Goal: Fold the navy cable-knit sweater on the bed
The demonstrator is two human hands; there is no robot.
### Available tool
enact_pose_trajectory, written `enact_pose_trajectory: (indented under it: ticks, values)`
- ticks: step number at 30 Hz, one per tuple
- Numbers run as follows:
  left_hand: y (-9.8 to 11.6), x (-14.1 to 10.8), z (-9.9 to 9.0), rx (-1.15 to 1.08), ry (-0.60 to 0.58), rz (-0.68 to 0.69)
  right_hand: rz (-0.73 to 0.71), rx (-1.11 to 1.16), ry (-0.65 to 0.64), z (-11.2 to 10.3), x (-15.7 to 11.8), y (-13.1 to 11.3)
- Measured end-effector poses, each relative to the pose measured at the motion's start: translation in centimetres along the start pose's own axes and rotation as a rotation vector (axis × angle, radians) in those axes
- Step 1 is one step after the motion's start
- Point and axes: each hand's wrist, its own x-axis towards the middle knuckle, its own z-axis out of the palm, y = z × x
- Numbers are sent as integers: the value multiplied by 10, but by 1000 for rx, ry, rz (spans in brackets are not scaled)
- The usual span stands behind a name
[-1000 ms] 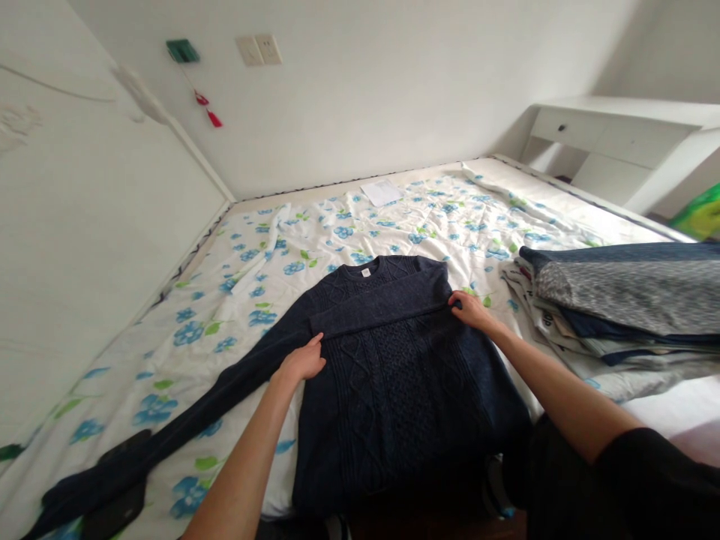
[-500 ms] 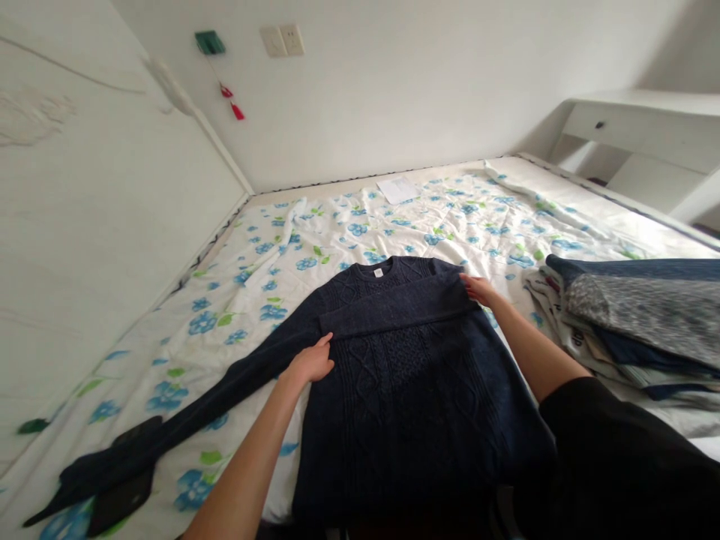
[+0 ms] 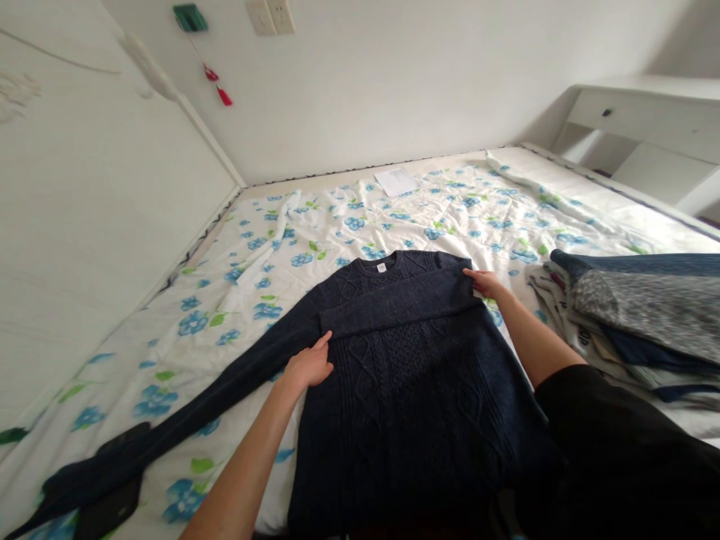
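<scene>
Your dark knitted sweater (image 3: 405, 405) lies spread on the floral bedsheet (image 3: 326, 214), right sleeve (image 3: 394, 304) folded across the chest, the other reaching near left. Your left hand (image 3: 310, 365) touches the folded cuff; your right hand (image 3: 487, 285) touches the fold's right end. Whether either hand grips cloth, I can't tell.

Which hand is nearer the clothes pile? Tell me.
Right. The right hand is left of the pile, at the near end of the folded sleeve; the left hand is farther left, by the sleeve's other end.
</scene>
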Motion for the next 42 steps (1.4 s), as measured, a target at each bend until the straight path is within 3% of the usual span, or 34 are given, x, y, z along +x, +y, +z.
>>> enact_pose_trajectory:
  ticks: [3, 5, 7, 10, 14, 20, 23, 26, 30, 33, 37, 42]
  values:
    - [0, 0, -2, 1, -13, 21, 248, -27, -278, -10, -27, 2]
    - [-1, 1, -2, -8, -3, 32, 312, -119, -382, -21, -44, 7]
    - [-3, 1, -3, -24, 6, 42, 240, -267, -289, -33, -55, 14]
    - [-5, 1, -3, -62, 2, 50, 19, -570, -33, -45, -61, 27]
    - [-5, -3, -2, -138, -14, 62, -207, -939, 222, -39, -68, 44]
    - [-15, -20, 3, -335, 104, 48, -350, -1168, 313, -25, -108, 64]
    - [-39, -43, 5, -454, 213, -41, -352, -1145, 272, -29, -129, 57]
    - [-76, -81, 15, -603, 321, -194, -344, -988, 159, -31, -148, 44]
    - [-125, -144, 45, -962, 387, -526, -406, -760, 49, -21, -180, 33]
    - [-149, -178, 64, -1289, 451, -723, -496, -694, -27, -3, -210, 31]
    - [-162, -190, 62, -1642, 660, -888, -576, -670, -124, 22, -247, 32]
    - [-163, -187, 38, -1941, 870, -855, -607, -752, -208, 31, -264, 35]
